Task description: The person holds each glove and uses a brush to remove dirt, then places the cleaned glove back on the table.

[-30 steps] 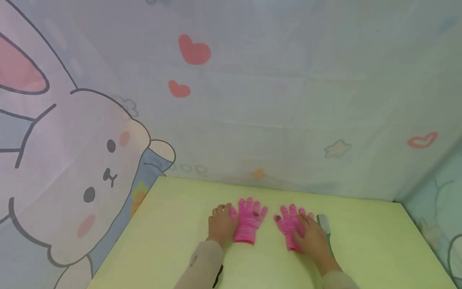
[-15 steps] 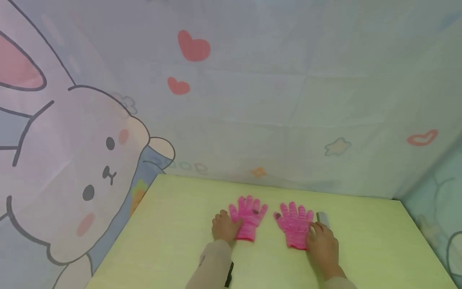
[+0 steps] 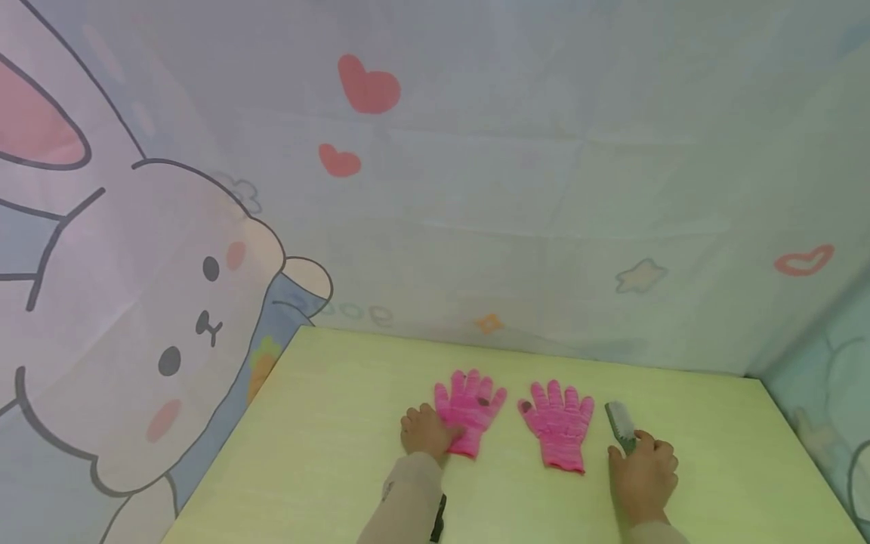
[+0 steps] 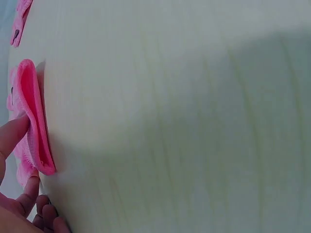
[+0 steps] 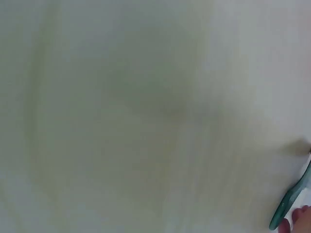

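Note:
Two pink knitted gloves lie flat with their fingers pointing away: a left glove [image 3: 469, 408] and a right glove [image 3: 559, 427]. Each has a dark spot. My left hand [image 3: 428, 431] is at the left glove's cuff [image 4: 36, 116], thumb [image 4: 12, 133] on top and index finger at its lower edge; the other fingers are curled on the table. Right of the gloves is a brush [image 3: 620, 425] with pale bristles and a green handle [image 5: 290, 199]. My right hand [image 3: 644, 472] holds that handle between thumb and fingers, covering most of it in the head view.
The yellow-green table [image 3: 326, 423] meets a printed cloth backdrop [image 3: 510, 189] along its far edge. A rabbit drawing [image 3: 190, 325] covers the cloth at left. Another cloth [image 3: 829, 378] hangs beyond the table's right side.
My right hand has left the right glove, moving rightward to the brush handle. My left hand has shifted slightly toward the left glove's cuff, its thumb now over it.

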`<state>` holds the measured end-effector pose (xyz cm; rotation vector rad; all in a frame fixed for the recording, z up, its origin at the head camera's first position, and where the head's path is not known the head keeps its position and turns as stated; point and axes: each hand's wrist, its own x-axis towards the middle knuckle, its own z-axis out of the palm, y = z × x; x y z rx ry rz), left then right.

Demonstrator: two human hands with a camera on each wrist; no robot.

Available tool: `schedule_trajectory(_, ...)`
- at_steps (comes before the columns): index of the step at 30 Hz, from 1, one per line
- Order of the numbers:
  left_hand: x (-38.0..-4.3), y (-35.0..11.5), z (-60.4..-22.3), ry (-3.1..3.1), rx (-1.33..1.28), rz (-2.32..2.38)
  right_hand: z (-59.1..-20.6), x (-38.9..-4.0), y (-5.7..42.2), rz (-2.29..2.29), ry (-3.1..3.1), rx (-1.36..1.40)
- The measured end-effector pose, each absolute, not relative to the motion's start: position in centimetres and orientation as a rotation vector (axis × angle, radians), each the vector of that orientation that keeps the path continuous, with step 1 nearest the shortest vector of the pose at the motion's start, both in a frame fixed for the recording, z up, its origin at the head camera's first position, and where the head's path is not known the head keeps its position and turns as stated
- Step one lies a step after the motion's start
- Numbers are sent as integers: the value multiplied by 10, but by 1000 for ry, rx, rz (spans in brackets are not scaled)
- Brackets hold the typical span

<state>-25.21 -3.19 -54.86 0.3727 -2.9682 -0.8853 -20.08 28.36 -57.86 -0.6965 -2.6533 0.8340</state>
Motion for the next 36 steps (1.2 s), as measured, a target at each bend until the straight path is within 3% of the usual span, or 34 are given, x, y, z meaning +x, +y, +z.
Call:
schedule_trajectory(11, -262, -31, -566, -2924, 369, -1044, -563, -195, 298, 1009, -2839, -793)
schedule_trajectory(23, -257, -32, -557, -2891, 391, -1180, -548, -201, 300, 1102, -2949, -950)
schedule_trajectory(36, -263, -44, -561, -2973, 286, -1324, -548, -206, 314, 1051, -3075, -817)
